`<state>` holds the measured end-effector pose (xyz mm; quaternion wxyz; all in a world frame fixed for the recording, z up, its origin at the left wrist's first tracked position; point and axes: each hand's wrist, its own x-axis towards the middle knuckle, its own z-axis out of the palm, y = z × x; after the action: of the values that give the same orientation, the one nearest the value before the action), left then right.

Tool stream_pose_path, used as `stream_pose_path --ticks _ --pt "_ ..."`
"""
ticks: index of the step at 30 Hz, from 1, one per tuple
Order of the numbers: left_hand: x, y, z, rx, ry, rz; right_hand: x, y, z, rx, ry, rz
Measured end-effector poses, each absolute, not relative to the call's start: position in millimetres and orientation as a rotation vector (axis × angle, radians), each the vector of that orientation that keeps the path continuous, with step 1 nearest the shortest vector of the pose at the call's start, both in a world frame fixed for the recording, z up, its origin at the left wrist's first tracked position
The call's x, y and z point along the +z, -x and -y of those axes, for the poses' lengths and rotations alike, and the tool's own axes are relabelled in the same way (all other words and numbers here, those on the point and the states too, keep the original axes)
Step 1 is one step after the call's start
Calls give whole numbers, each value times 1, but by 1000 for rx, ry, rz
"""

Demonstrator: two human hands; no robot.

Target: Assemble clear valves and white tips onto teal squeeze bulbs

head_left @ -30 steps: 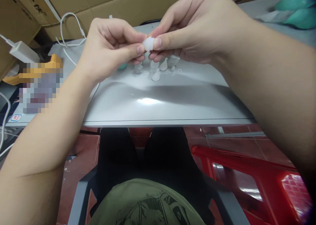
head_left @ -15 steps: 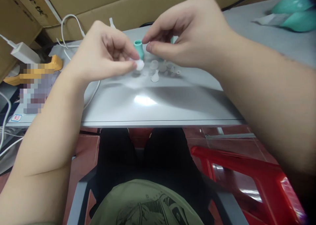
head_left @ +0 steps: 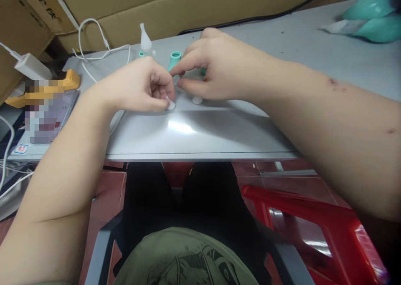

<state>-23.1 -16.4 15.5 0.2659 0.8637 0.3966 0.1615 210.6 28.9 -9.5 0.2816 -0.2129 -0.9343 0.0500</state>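
Left hand (head_left: 140, 86) curled down, seemingly pinching a white piece (head_left: 171, 105).

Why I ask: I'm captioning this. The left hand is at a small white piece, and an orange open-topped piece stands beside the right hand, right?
Colour's wrong: the head view shows the open-topped piece as teal, not orange. It stands beside the right hand, and the left hand is at a small white piece.

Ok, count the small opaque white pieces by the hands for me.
2 clearly visible: one white piece at the left hand, another white piece on the table by the right hand. More may be hidden.
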Motion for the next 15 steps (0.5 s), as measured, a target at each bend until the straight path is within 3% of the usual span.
stream_pose_path --ticks 7,15 --pt "17 20 17 361 -2297 -1054 -11 -204 -28 333 708 2440" --pt "28 16 28 193 -2273 -1196 -7 -207 -23 183 780 2511"
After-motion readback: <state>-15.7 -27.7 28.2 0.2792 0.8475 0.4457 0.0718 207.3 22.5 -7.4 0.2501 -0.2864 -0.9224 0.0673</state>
